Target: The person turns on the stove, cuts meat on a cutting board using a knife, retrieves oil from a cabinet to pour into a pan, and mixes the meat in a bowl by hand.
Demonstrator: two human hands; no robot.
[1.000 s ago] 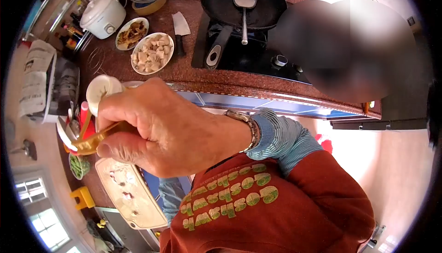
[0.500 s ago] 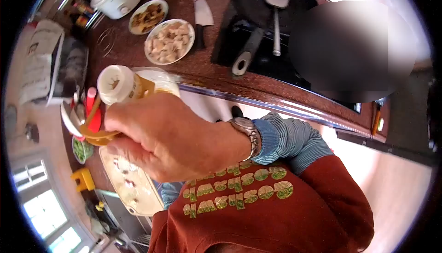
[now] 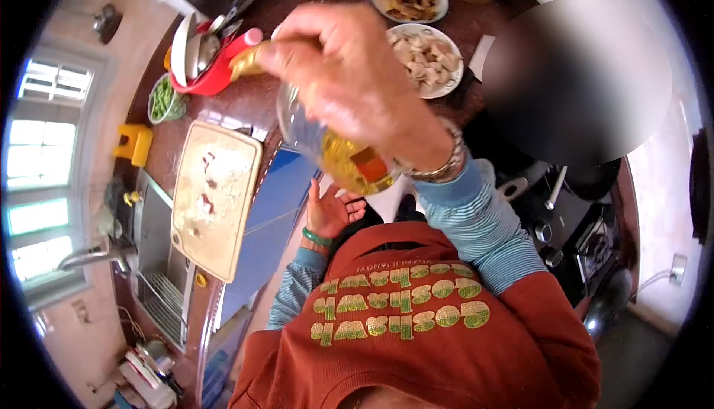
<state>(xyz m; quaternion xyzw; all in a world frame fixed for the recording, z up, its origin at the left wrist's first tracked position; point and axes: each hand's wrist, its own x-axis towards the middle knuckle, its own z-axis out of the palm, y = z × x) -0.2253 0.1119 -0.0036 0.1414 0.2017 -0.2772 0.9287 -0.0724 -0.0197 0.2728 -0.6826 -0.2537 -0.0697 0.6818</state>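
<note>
My right hand (image 3: 349, 74), with a metal watch at the wrist, is closed round the amber handle of a clear plastic bottle (image 3: 343, 158). Yellow liquid fills the bottle's lower part, which shows beneath the hand and has an orange-red label. The bottle's neck is hidden by the hand. Below the bottle is my left hand (image 3: 333, 214), with a green bangle at the wrist. Its palm is turned up, its fingers are apart and it holds nothing. The bottle hangs above the counter's front edge.
A cutting board (image 3: 216, 201) with scraps lies at the left, near a sink (image 3: 152, 260). Behind it stand a red basin (image 3: 212, 74) with utensils and a bowl of green vegetables (image 3: 165, 100). Plates of pale chunks (image 3: 425, 59) and brown food (image 3: 410, 0) are at the back. The stove (image 3: 569, 238) is right.
The view has swung left, towards the cutting board and sink. My right hand and the bottle now appear higher and farther right. My left hand has come into view, open.
</note>
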